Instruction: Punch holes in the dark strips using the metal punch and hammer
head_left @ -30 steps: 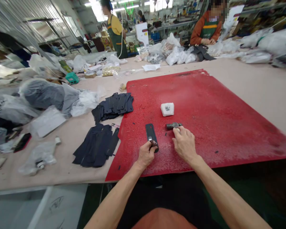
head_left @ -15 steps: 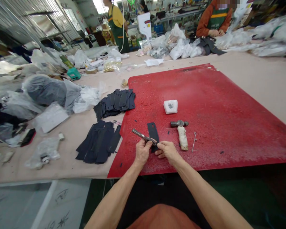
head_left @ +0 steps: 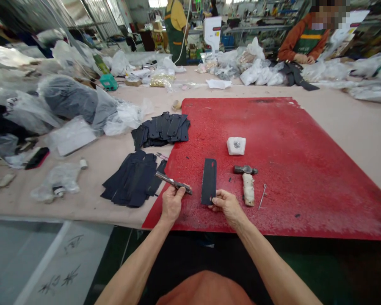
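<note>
My left hand is closed around a dark metal punch, a long rod that points up to the left. My right hand pinches the lower right corner of a flat black strip. Small slots show near the strip's top and bottom ends. Beneath both hands lies a red mat. To the right of my right hand is a hammer with a wrapped, pale handle. A thin metal pin with a looped end lies beside it.
Two piles of black pieces, an upper pile and a lower pile, lie to the left. A white wrapped block sits ahead on the mat. Plastic bags crowd the left side. Two people are across the table.
My left hand has drawn the punch away to the left, off the black strip. The strip now lies uncovered, its lower end still in my right hand. The view has shifted.
</note>
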The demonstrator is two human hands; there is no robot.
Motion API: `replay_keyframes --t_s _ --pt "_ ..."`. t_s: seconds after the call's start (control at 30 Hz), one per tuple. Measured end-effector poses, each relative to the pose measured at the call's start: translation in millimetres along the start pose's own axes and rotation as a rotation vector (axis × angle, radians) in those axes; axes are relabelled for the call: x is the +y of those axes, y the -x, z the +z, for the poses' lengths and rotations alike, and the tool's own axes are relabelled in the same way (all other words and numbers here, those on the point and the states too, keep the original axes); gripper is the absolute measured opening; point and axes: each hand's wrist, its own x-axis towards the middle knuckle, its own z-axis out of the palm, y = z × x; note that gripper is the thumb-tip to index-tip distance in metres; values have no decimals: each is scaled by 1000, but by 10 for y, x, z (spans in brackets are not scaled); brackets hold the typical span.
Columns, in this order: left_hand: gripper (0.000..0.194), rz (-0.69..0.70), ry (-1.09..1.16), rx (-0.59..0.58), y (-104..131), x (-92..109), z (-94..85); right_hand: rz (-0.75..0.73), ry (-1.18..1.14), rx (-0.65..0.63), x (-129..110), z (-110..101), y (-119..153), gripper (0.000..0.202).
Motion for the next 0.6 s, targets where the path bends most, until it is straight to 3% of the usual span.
replay_keyframes --t_s 0.1,0.23,0.47,0.53,0.6 --pt "19 14 -159 -30 88 -39 -213 -8 73 4 -21 82 -30 26" --pt "19 54 -113 -89 152 -95 -310 -70 206 -18 -223 287 -225 26" --pt "14 92 -66 -154 187 -48 -312 -305 425 -110 -1317 1010 -1215 34" --pt "12 85 -48 -163 210 -50 -320 -343 530 -129 -1435 1235 -1488 35" --pt "11 79 -41 -158 229 -69 -326 -382 691 -143 -1335 1431 -1634 37"
